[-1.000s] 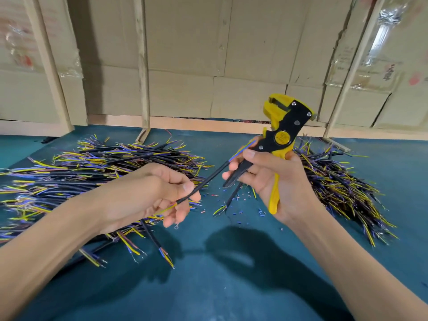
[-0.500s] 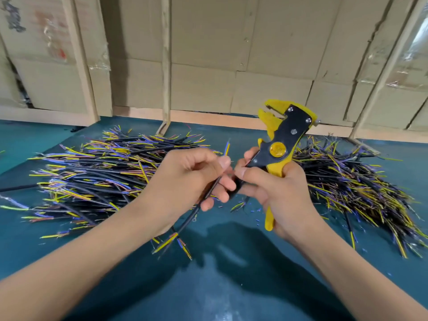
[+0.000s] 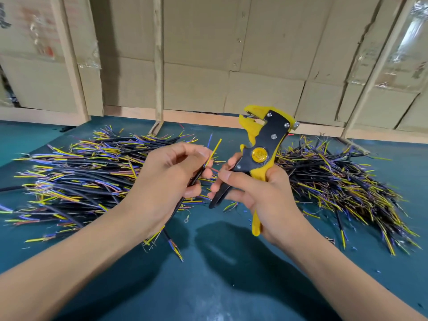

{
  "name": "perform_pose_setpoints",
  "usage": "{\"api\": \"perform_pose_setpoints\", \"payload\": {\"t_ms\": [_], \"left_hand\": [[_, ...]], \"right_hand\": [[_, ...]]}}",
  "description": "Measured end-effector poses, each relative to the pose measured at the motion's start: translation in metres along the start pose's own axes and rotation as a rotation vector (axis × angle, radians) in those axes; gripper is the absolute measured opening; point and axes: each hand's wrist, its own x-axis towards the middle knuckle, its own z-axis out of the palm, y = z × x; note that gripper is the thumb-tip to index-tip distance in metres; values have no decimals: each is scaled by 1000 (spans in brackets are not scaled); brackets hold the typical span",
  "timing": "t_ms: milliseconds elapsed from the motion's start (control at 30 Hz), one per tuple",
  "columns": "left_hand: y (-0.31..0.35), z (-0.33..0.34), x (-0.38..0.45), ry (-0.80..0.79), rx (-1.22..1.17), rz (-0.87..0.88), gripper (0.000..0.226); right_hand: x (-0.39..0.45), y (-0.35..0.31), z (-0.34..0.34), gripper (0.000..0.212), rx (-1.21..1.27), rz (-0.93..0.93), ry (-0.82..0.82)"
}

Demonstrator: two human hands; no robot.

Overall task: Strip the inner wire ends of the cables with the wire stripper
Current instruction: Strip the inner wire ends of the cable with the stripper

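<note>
From the head camera we see, at centre frame, our left hand with fingers curled, thumb and forefinger pinching a black cable; its yellow inner wire and a blue one stick up past the fingertips. Just right of it, our right hand wraps the handles of the yellow and black wire stripper, head pointing up, jaws apart. Its forefinger reaches toward the cable. Cable piles lie on the teal table at left and right.
</note>
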Motion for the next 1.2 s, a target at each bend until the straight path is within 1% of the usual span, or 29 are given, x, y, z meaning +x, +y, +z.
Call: {"api": "perform_pose_setpoints", "payload": {"t_ms": [67, 167, 233, 267, 333, 433, 467, 533, 567, 633, 700, 733, 800, 867, 967, 1033, 1100, 1133, 1200], "left_hand": [[0, 0, 2, 20, 41, 1, 17], [1, 0, 3, 39, 17, -11, 18], [4, -1, 4, 23, -52, -3, 6], [5, -3, 5, 16, -81, 6, 7], [7, -7, 7, -3, -107, 27, 17], [8, -11, 9, -12, -79, 90, 25], [7, -12, 9, 1, -37, 124, 23], [6, -16, 10, 55, 189, 266, 7], [5, -19, 11, 89, 340, 359, 9], [5, -26, 12, 126, 601, 530, 20], [8, -31, 13, 152, 803, 653, 19], [9, -33, 14, 159, 857, 674, 16], [11, -36, 17, 128, 829, 624, 11], [10, -34, 18, 40, 711, 517, 12], [5, -24, 14, -72, 527, 343, 18], [2, -19, 11, -134, 387, 243, 15], [1, -16, 11, -157, 286, 170, 13], [2, -15, 10, -157, 241, 147, 14], [4, -13, 9, -152, 134, 115, 24]], "right_hand": [[0, 1, 0, 15, -11, 13, 1], [0, 2, 1, 15, -1, 34, 7], [0, 2, 1, 15, 6, 38, 3], [0, 2, 0, 14, 10, 36, -1], [0, 2, -1, 12, 28, 32, -6], [0, 1, -4, 5, 66, 46, -56], [0, -1, -5, 3, 83, 69, -91], [1, -5, -7, 10, 111, 162, -167], [1, -7, -8, 15, 113, 212, -202], [1, -9, -10, 19, 105, 270, -263], [-1, -8, -9, 19, 111, 281, -301], [-2, -6, -7, 19, 114, 271, -303], [-4, 0, -1, 22, 113, 209, -242], [-4, 5, 4, 24, 87, 109, -121], [-3, 5, 4, 15, 39, 7, 5], [-1, 1, 0, 14, 62, -7, 15], [1, -3, -3, 11, 90, -4, -15], [1, -5, -4, 7, 87, -4, -32], [2, -5, -3, 3, 53, -3, -41]]}}
